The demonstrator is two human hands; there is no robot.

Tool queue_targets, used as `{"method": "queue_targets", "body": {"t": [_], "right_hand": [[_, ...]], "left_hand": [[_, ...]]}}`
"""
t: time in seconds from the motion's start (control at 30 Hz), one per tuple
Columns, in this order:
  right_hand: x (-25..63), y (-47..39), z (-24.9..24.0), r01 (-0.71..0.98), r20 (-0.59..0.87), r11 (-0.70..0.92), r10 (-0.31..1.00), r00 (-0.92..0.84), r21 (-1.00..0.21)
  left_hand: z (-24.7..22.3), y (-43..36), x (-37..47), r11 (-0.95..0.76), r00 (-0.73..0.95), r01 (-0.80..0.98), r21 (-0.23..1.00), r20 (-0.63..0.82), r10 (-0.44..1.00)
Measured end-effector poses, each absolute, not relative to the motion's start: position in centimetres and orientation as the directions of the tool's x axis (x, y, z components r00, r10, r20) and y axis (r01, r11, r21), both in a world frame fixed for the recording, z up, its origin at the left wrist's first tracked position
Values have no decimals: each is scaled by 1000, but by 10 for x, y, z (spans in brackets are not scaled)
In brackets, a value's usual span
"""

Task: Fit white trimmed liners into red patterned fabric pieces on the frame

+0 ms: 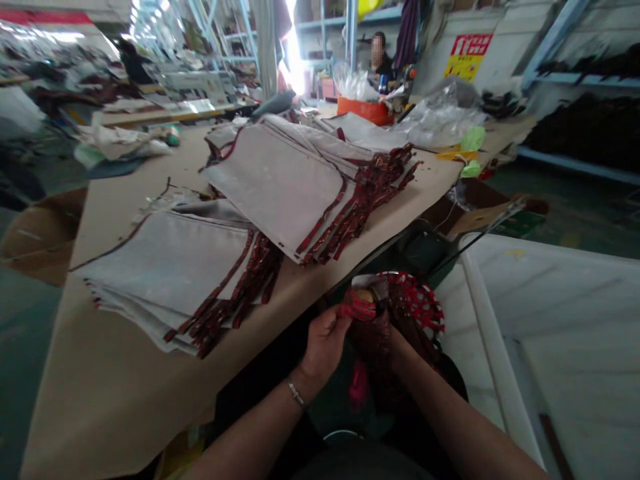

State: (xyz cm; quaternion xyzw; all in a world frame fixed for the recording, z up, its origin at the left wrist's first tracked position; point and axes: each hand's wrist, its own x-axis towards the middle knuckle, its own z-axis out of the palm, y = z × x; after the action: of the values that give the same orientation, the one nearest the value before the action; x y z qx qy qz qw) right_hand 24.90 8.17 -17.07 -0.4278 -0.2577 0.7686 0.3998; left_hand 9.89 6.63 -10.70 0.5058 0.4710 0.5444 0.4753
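My left hand (324, 343) pinches a small red-patterned fabric piece (358, 308) low in the view, just off the table's near edge. My right hand (395, 343) is mostly hidden under dark red fabric (373, 340) that it grips from the other side. Right behind both hands sits a red perforated plastic basket (423, 307). On the tan table (125, 393) lie two fanned stacks of grey cloth panels with dark red trim: one nearer at left (170, 273), one farther at centre (280, 183).
A cardboard box (480, 213) stands off the table's right edge, a white sheet-covered surface (565, 320) at right. An orange tub (364, 109), clear plastic bags (440, 117) and green scraps (473, 140) sit at the table's far end. A person sits beyond. Blue shelving lines the back.
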Motion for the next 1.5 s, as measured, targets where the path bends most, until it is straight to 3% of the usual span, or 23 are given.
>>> {"method": "queue_targets", "body": {"t": [0.13, 0.23, 0.37, 0.57, 0.73, 0.9, 0.97, 1.03, 1.1, 1.17, 1.23, 1.3, 1.4, 1.5], "right_hand": [[250, 83, -169, -423, -477, -559, 829, -293, -713], [255, 83, -184, -397, -523, -554, 830, -193, -732], [267, 89, -213, -252, -525, -533, 845, -102, -808], [277, 85, -232, 41, -421, -419, 906, -40, -907], [276, 73, -195, 95, -198, -196, 980, -14, -976], [265, 80, -155, -88, -24, -58, 938, -344, -994], [259, 84, -152, -117, -29, -78, 928, -371, -990], [254, 85, -155, -112, -21, -65, 936, -351, -992], [252, 85, -158, -102, -4, -39, 946, -325, -994], [252, 84, -158, -89, 8, -20, 952, -306, -996], [252, 84, -157, -80, 6, -19, 953, -304, -997], [252, 83, -156, -76, -4, -29, 953, -304, -997], [249, 82, -157, -78, -34, -61, 952, -303, -995], [243, 82, -161, -98, -58, -92, 949, -309, -991]], "left_hand": [[-92, 71, 81, -129, -139, -53, 990, 121, 983], [-111, 64, 67, 22, -170, -202, 979, -58, 984], [-144, 50, 62, 157, -73, -371, 915, -197, 978], [-149, 51, 60, 241, 3, -320, 916, -253, 967], [-115, 51, 42, 68, 72, -218, 973, -54, 996], [-76, 51, 38, -138, 114, 137, 981, 123, 986], [-64, 48, 43, -358, 88, 326, 875, 349, 933], [-50, 46, 48, -567, 157, 487, 664, 572, 805], [-33, 47, 51, -664, 299, 592, 457, 641, 707], [-17, 51, 49, -676, 406, 646, 353, 591, 697], [-2, 54, 40, -637, 401, 652, 411, 526, 750], [8, 55, 24, -543, 308, 542, 641, 450, 838], [11, 51, 0, -270, 145, 115, 956, 253, 957], [-11, 46, -4, -86, 86, -218, 972, 107, 991]]}}
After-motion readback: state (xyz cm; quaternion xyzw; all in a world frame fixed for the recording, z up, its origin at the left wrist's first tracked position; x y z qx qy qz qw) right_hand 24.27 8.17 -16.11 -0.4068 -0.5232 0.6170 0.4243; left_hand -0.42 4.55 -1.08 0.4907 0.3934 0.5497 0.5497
